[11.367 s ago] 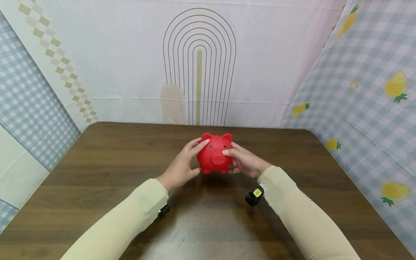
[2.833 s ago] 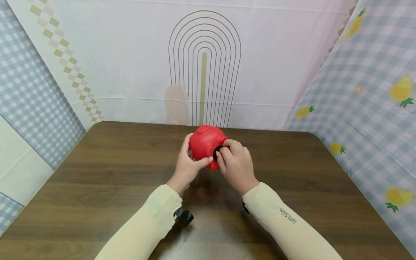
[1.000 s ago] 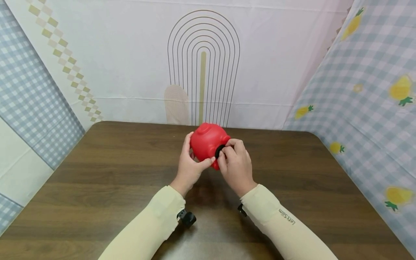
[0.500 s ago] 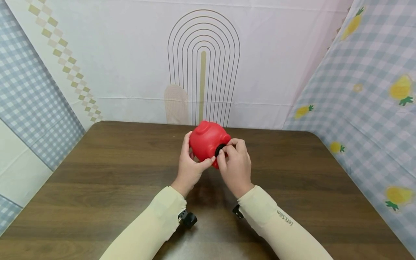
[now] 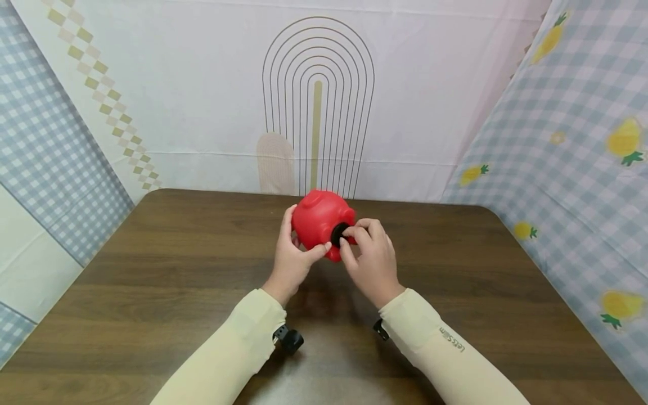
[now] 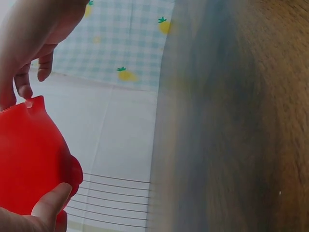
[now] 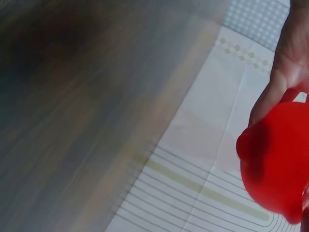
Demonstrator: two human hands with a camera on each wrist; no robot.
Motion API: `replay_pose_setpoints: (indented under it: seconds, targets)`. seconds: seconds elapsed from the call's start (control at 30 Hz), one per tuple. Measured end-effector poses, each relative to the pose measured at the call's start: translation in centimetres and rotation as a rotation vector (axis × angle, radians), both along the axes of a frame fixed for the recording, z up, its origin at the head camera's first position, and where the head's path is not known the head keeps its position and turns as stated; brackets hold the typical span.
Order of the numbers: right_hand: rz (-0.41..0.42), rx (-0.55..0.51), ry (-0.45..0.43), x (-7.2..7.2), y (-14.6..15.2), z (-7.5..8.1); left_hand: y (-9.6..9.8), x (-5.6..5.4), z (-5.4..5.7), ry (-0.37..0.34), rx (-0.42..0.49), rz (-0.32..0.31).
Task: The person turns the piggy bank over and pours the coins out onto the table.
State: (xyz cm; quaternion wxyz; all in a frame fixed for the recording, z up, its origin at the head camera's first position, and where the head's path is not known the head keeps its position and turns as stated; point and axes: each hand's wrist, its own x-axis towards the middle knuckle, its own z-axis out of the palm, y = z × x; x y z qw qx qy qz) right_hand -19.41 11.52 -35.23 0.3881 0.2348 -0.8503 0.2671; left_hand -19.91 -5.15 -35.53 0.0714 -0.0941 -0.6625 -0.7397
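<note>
A red piggy bank (image 5: 315,220) is tipped on its side over the table, its stubby feet and underside turned toward the right. My left hand (image 5: 292,261) grips it from the left, thumb along the belly and fingers behind. In the underside sits a round black plug (image 5: 338,233). My right hand (image 5: 373,260) pinches at this plug with thumb and fingertips, covering its right edge. The left wrist view catches the red body (image 6: 31,154) with a thumb near a foot. In the right wrist view, fingers hold the bank (image 7: 277,159) at the right edge.
Beneath the hands lies a dark brown wooden table (image 5: 167,270) with rounded far corners. A white cloth (image 5: 202,101) with arch lines hangs behind it. Checked cloth (image 5: 567,185) with yellow fruit prints hangs at the right. Small black wrist cameras (image 5: 289,340) sit under the sleeves.
Long before, the bank faced me between both hands; it has since been tipped over, plug rightward. In the last half second it turned slightly, showing more of the plug, and the right fingers shifted on it.
</note>
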Motion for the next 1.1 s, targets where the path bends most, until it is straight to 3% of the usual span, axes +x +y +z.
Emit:
replay_pose_setpoints:
  seconds: [0.3,0.5,0.77,0.87,1.1]
  targets:
    - [0.096,0.150,0.189,-0.8,1.4,0.3,-0.2,-0.4,-0.3,-0.035,-0.022,-0.013]
    - [0.136,0.243,0.236,-1.2,2.1,0.8,-0.3,-0.4,-0.2,-0.103,-0.057,-0.037]
    - [0.113,0.339,0.290,-1.3,2.5,1.0,-0.4,-0.3,-0.2,-0.144,-0.082,-0.058]
    - [0.128,0.371,0.308,-1.5,2.8,1.0,-0.5,-0.3,-0.1,-0.159,-0.078,-0.093]
    - [0.259,0.466,0.344,-1.8,3.5,1.3,-0.8,-0.5,-0.2,-0.219,-0.076,-0.203]
